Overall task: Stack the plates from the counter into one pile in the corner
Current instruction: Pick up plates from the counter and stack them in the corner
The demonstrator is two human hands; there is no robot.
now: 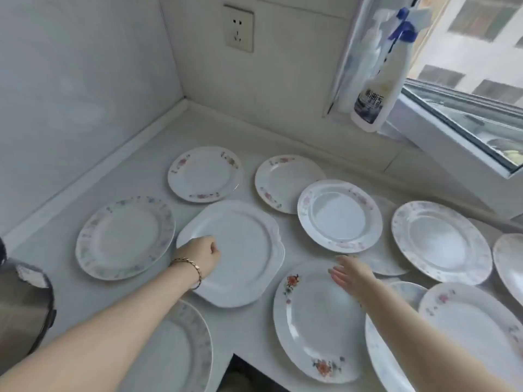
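The left hand point(199, 254) rests on the near-left rim of the plain white plate point(240, 250), a scalloped one that lies flat in the middle of the counter point(254, 137). Its fingers are curled in tight with the thumb on top of the rim; the fingertips are tucked out of sight, so the hand seems to grip the edge, though how far they reach under it I cannot tell. A gold bracelet point(189, 267) sits on that wrist.

The right hand point(351, 274) is held flat, its fingers straight and slightly apart, holding nothing. It is over the far rim of the red-flower plate point(314, 329), which lies at the near edge of the counter; whether the fingers touch the rim is not clear.

The other plates lie spread about: a grey-rimmed plate point(124, 237) just left of the plain white one, two small pink-flowered plates point(205, 174) nearer the back, and a pink-rimmed plate point(339, 215) that overlaps its neighbours. More plates sit to the right point(440, 241) and along the near edge, some of them overlapping.

The corner point(185, 104), where the two walls meet, is well apart from both hands. A spray bottle point(377, 80) stands on the window ledge, a wall socket point(239, 28) is above the corner, and a steel pot point(22, 304) is at the far left
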